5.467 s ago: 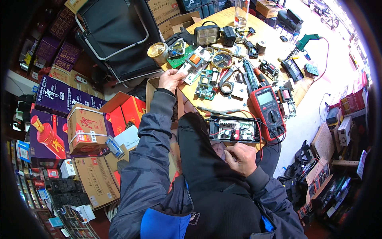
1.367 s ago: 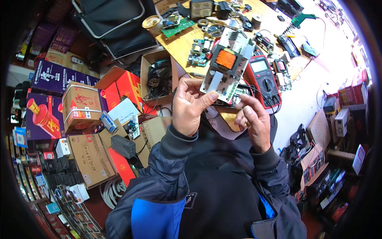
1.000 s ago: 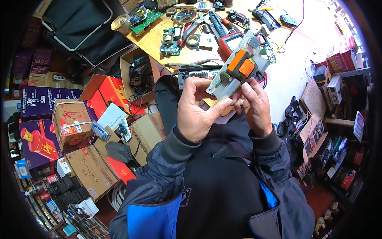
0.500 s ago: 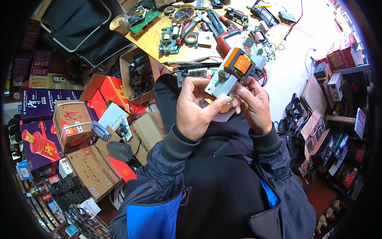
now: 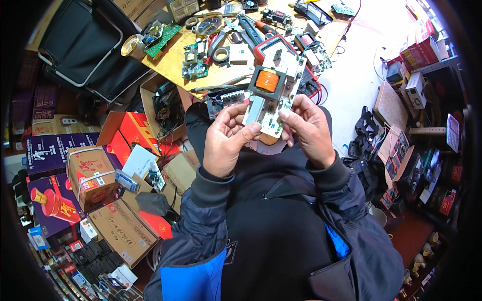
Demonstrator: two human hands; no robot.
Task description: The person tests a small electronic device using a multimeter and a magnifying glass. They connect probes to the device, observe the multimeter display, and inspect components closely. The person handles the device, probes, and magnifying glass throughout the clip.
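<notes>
Between my two hands is a white circuit board [image 5: 290, 93], with a transformer [image 5: 267, 81] wound in orange and a grey metal heatsink [image 5: 256, 110] on its face. My left hand [image 5: 228, 140] grips the lower left edge, thumb over the heatsink's end. On the lower right edge, my right hand [image 5: 310, 128] holds it with thumb and fingers. The component side faces up toward me, and the far end reaches over the bench's near edge. Fingertips behind the board are partly hidden.
On the wooden bench [image 5: 165, 69] lie a red-framed multimeter [image 5: 268, 46], a green circuit board [image 5: 196, 59], a tape roll [image 5: 220, 54] and several tools. Cardboard boxes [image 5: 123, 232] crowd the left floor. A black folding chair [image 5: 83, 47] stands at upper left.
My hands have turned the circuit board from a tilted, edge-on pose to show its component face. Board and hands have shifted slightly left, and the whole view has moved a little.
</notes>
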